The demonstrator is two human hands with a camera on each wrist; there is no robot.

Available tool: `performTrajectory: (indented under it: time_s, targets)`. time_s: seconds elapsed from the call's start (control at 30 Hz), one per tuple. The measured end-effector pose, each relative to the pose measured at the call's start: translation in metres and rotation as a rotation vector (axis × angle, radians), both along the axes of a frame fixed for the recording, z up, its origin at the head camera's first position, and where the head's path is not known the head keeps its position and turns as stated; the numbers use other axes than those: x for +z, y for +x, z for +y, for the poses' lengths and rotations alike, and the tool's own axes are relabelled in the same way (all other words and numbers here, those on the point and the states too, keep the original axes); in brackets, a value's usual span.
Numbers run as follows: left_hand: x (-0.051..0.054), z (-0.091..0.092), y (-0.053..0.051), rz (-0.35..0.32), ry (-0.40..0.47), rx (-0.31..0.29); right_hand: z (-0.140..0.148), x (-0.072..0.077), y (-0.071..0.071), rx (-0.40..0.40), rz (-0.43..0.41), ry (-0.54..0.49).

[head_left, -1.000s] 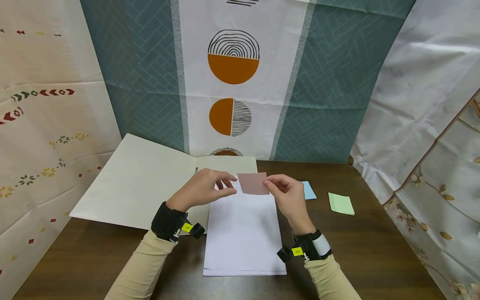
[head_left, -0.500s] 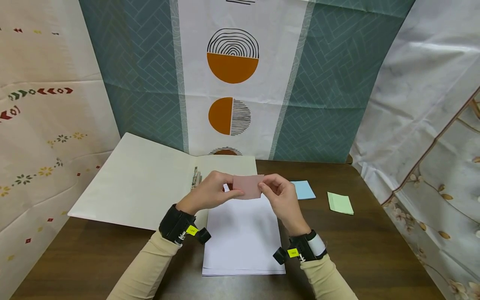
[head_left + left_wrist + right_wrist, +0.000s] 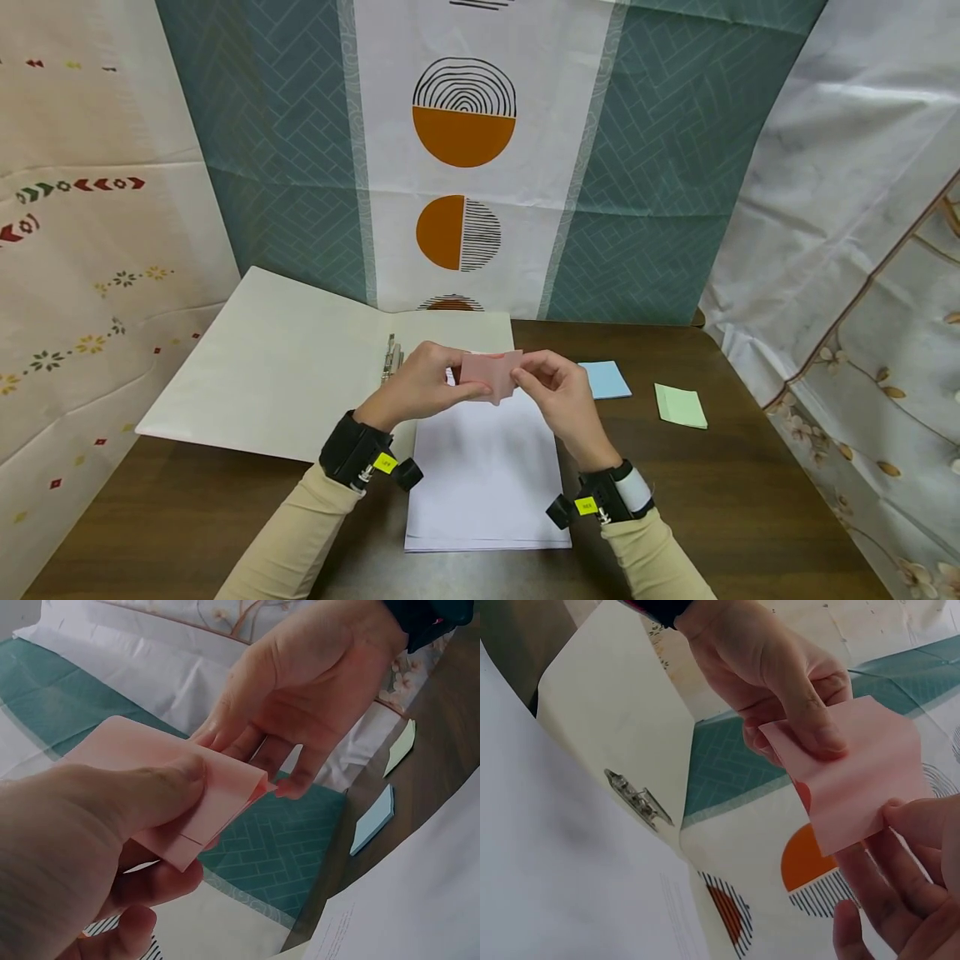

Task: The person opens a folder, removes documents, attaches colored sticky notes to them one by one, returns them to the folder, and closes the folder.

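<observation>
Pink paper (image 3: 486, 371) — between two hands (image 3: 414, 383) (image 3: 568, 402)

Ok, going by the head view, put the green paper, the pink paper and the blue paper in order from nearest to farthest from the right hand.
1. Pink paper: pinched by the right hand, on its left side.
2. Blue paper: on the table, just right of the hand.
3. Green paper: on the table, farther right.
</observation>
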State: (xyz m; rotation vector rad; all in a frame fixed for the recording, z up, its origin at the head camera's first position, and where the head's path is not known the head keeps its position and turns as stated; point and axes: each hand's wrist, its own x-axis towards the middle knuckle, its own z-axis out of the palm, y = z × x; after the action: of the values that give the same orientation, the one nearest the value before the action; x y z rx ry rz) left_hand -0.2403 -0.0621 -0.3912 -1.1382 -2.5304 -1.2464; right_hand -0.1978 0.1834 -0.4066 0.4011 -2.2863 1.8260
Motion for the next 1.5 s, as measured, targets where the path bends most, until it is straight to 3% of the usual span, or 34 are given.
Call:
performTrajectory:
  time_s: [0.23,0.3,0.57,0.83,1.23,1.5]
  targets:
    - [-0.004,-0.005,-0.003,0.039,-0.037,0.144,-0.003,0.002,0.000,-0.109,-0.049,-0.035]
    - [-0.005,-0.004,-0.003,0.046,-0.056,0.167,-0.003,0.004,0.001,-0.103,-0.060,-0.063]
    - [-0.006,0.008,0.002,0.094,-0.111,0.130,-0.004,0.003,0.003,-0.003,-0.084,0.003]
    - [-0.005,0.018,0.010,0.154,-0.134,0.056,-0.007,0.001,0.005,0.070,-0.098,0.052]
    - [-0.008,0.027,0.012,0.237,-0.191,0.059,-0.014,0.001,0.005,0.057,-0.076,0.071]
    - [-0.008,0.027,0.013,0.246,-0.181,0.053,-0.013,0.001,0.005,0.054,-0.063,0.085]
